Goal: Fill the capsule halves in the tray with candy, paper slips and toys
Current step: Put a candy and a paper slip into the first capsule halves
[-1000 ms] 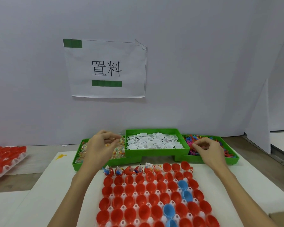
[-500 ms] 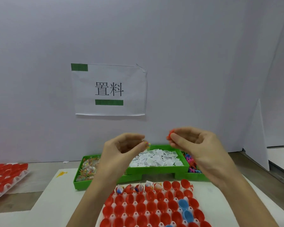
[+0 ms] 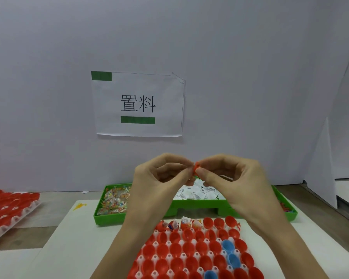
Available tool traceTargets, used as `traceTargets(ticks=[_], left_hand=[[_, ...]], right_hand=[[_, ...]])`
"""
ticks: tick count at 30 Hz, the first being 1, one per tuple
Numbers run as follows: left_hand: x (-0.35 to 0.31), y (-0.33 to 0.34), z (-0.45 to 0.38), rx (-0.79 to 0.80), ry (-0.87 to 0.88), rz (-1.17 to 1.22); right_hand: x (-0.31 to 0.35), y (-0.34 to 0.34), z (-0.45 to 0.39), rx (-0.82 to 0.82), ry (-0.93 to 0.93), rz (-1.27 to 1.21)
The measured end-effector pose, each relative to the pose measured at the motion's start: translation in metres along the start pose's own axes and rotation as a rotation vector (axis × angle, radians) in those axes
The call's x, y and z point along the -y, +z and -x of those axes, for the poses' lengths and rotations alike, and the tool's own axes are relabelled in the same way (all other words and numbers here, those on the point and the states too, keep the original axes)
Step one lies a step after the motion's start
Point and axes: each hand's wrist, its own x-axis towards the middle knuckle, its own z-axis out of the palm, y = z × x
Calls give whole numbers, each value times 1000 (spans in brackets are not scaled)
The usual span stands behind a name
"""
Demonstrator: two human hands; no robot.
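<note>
Both hands are up in front of the wall, meeting at the fingertips. The right hand pinches a small orange toy between thumb and forefinger, fingers curled tight round it. The left hand comes in from the other side, thumb and forefinger curled and touching the same toy; something small shows at its fingertips just under the toy, too small to make out.

Directly below the pinch sits the middle green bin, heaped with white paper slips. Left of the pinch and lower is a second green bin holding wrapped candy. Off to the right and lower, past the right wrist, a third green bin shows just a corner, with a few coloured bits inside.

Nearer than the bins, under both forearms, lies the white tray packed with red capsule halves and a few blue ones. In its far row, the cups below the left hand already hold wrapped candy and slips; the cups further right in that row look bare.

Far left of the hands is another tray of red halves. Above the pinch, a paper sign is stuck on the wall.
</note>
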Motion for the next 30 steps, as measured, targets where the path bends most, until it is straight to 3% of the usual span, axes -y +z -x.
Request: traceTargets(ticks=[6, 9, 14, 16, 18, 21, 30], left_hand=[[0, -13, -6, 158, -84, -20], [5, -20, -8, 137, -80, -27], [16, -38, -15, 64, -163, -35], [21, -44, -18, 46, -197, -66], [25, -49, -19, 27, -228, -91], [29, -51, -20, 10, -270, -102], [38, -50, -20, 40, -322, -128]], right_hand=[[-10, 12, 0, -61, -9, -67], [-13, 20, 0, -53, 6, -113], [-32, 21, -19, 147, 117, -194], [-60, 19, -40, 111, 157, -31], [-95, 17, -57, 104, 204, 300], [-140, 11, -68, 231, 249, 707], [-162, 17, -87, 379, 351, 831]])
